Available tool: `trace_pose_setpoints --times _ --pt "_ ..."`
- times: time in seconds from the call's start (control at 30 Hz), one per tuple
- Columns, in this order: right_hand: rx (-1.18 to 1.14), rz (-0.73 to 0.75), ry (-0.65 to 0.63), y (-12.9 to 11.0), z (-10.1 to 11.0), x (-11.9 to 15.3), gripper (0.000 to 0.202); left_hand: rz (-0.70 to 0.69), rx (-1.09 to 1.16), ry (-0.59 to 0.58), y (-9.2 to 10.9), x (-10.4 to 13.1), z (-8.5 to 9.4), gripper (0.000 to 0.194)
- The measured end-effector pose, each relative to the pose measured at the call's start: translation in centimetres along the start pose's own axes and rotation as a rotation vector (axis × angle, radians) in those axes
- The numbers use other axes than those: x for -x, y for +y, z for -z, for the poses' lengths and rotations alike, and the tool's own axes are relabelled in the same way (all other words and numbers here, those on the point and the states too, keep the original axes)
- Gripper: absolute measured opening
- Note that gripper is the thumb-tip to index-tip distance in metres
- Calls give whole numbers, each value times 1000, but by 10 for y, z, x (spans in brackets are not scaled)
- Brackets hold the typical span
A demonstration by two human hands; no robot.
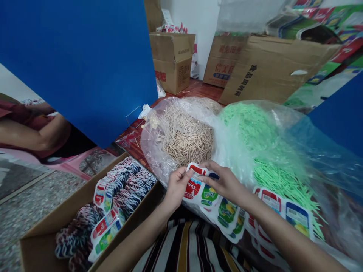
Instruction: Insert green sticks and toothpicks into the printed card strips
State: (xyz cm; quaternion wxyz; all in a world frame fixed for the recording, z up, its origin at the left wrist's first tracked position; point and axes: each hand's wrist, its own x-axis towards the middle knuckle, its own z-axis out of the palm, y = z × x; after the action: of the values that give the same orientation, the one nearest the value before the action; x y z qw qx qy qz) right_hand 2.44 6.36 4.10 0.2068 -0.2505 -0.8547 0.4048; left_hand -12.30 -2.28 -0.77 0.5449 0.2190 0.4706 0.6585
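Note:
In front of my lap, I hold a flat twin packet (193, 189) shaped like two drink cans, one red with "Cola" and one green with "Sprite". My left hand (176, 185) pinches its left upper edge between thumb and fingers. My right hand (222, 180) is closed on the upper right part, its thumb and fingers near the top; the exact fingertip contact is partly hidden. More can-shaped packets (227, 211) lie overlapping below my right wrist. Further right, another group of packets (272, 202) rests beside green sticks (280, 177).
Pale paper-like sticks (190, 141) lie heaped in a clear plastic bag (150, 132). A cardboard box (36, 238) at lower left holds many stacked packets (127, 181). Blue panels (85, 56) flank the table. Cartons (170, 60) stand behind. Another person's arm (34, 132) shows at left.

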Motion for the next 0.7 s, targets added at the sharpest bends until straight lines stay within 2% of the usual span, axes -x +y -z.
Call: trace_pose_setpoints --times 0.17,0.27,0.33,0.43,0.5,0.57,0.7 --pt "27 -18 22 -1 5 10 28 -76 -161 -38 -3 2 -7 30" --pt "60 -20 -35 -1 14 15 32 -89 -199 -61 -5 1 -14 30" --pt "55 -29 -78 0 22 18 31 -51 -182 -87 -3 1 -20 29" --pt "36 -43 6 -1 37 22 29 19 -143 -129 2 1 -28 28" --pt "11 -48 80 -2 46 25 31 71 -166 -212 5 2 -31 30" --pt "-9 -43 89 -2 51 28 31 113 -224 -289 4 4 -31 28" --pt "5 13 21 -2 53 34 23 101 -307 -265 -6 7 -33 24"
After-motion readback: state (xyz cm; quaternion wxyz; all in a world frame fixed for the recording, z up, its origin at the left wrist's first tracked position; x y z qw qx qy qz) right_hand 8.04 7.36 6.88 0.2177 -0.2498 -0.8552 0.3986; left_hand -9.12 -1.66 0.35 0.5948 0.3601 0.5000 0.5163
